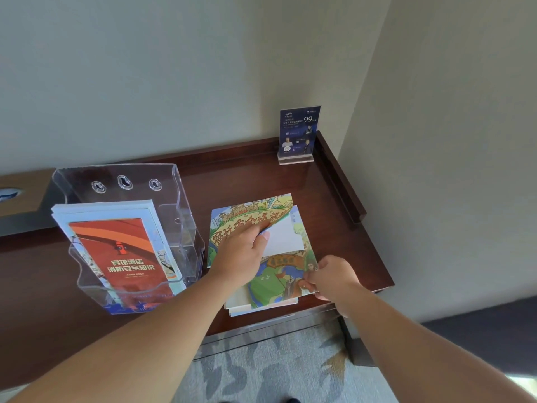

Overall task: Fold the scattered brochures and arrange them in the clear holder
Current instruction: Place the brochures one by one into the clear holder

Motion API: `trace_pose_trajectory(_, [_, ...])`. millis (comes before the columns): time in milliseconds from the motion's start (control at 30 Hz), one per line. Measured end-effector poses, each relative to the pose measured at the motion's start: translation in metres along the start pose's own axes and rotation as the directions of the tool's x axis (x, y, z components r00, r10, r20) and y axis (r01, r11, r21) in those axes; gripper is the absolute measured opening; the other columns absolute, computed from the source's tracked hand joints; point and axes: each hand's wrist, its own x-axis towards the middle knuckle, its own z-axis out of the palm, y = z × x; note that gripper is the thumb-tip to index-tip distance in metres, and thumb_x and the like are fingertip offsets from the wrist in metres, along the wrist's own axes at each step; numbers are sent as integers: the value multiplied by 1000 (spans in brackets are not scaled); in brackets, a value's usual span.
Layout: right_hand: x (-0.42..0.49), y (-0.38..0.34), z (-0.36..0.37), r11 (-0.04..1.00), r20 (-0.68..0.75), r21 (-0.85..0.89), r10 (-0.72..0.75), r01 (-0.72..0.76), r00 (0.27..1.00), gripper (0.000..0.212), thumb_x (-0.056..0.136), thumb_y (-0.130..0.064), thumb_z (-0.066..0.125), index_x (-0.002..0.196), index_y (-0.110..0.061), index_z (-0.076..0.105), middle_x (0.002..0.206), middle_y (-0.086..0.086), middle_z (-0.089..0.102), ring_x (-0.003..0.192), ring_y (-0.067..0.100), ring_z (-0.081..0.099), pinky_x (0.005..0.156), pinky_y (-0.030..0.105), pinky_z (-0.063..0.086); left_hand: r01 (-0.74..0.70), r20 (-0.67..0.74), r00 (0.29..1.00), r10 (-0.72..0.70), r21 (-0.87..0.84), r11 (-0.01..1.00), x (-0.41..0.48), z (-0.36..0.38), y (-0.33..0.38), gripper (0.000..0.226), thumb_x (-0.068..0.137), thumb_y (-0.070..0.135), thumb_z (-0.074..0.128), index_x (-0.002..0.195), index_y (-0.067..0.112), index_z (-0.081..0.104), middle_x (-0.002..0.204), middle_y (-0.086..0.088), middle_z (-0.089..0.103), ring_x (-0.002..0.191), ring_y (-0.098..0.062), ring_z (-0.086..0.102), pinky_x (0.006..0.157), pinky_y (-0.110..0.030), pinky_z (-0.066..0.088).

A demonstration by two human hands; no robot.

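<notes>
One colourful paper brochure (273, 282), on the dark wooden desk (334, 210) just right of the clear acrylic holder (122, 184): left hand (241, 253) pressed flat steadying it, right hand (332, 279) pinching its edge, apparently for folding.

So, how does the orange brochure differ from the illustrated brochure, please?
The orange brochure stands upright in the clear holder; the illustrated brochure lies on the desk, partly folded. The orange brochure is untouched; left hand presses, right hand pinches the illustrated brochure. Both show Chinese text.
</notes>
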Motion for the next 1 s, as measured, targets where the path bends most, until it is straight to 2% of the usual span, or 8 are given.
trace_pose_trajectory(67, [3, 2, -11, 978, 34, 192, 73, -79, 997, 13, 86, -1, 66, 84, -7, 54, 102, 24, 70, 68, 23, 66, 60, 38, 58, 4, -8, 1000, -4, -13, 1000, 2, 0, 0, 40, 105, 33, 35, 141, 25, 48, 131, 3, 57, 124, -18, 47, 102, -38, 38])
trace_pose_trajectory(167, [6, 5, -29, 945, 36, 312, 90, -97, 995, 10, 91, 0, 59, 96, -8, 56, 104, 19, 68, 69, 20, 66, 53, 29, 56, 2, -4, 1000, -2, -15, 1000, 2, 2, 0, 41, 105, 31, 35, 143, 24, 47, 133, 2, 55, 126, -18, 46, 105, -39, 36])
trace_pose_trajectory(233, [6, 3, -40, 920, 4, 386, 74, -70, 997, 9, 94, -4, 57, 99, -11, 58, 99, 14, 67, 68, 19, 67, 49, 26, 54, 3, 1, 1000, -3, -15, 1000, 2, 3, 0, 40, 105, 31, 35, 143, 24, 47, 134, 2, 55, 127, -19, 45, 106, -40, 35])
trace_pose_trajectory(333, [7, -1, -57, 885, -107, 465, 38, 17, 993, 11, 98, -10, 54, 95, -20, 59, 101, 10, 66, 85, 27, 71, 49, 27, 55, 8, 2, 1000, -8, -31, 999, 3, 4, 0, 40, 104, 32, 35, 141, 26, 48, 133, 2, 55, 125, -18, 46, 104, -40, 36])
trace_pose_trajectory(500, [9, -2, -89, 792, -252, 602, 73, 97, 965, 14, 99, -8, 52, 93, -21, 56, 100, 8, 65, 75, 20, 68, 46, 23, 53, 27, -4, 1000, -27, -54, 998, 4, 6, 1, 38, 104, 35, 34, 138, 26, 49, 130, 3, 56, 116, -17, 50, 94, -35, 42])
trace_pose_trajectory(700, [9, 5, -87, 816, -218, 572, 55, 82, 974, 12, 98, -10, 53, 93, -21, 56, 104, 5, 67, 87, 20, 69, 50, 26, 53, 56, -4, 998, -57, -110, 992, 4, 9, 6, 38, 104, 36, 32, 138, 27, 47, 126, 5, 58, 108, -15, 52, 82, -30, 40])
trace_pose_trajectory(933, [3, 11, -89, 834, -168, 549, 48, 53, 985, 11, 99, -12, 53, 94, -21, 56, 99, 5, 67, 78, 18, 67, 44, 22, 50, 55, -24, 998, -59, -131, 990, 7, 8, 12, 41, 105, 37, 30, 144, 27, 40, 130, 6, 52, 103, -6, 43, 67, -18, 33])
trace_pose_trajectory(1000, [2, 12, -88, 834, -146, 550, 40, 48, 988, 9, 99, -11, 53, 97, -20, 57, 99, 6, 67, 79, 18, 67, 45, 23, 51, 56, -29, 998, -60, -122, 991, 7, 7, 12, 41, 105, 37, 30, 143, 27, 41, 129, 5, 53, 102, -6, 43, 67, -20, 32])
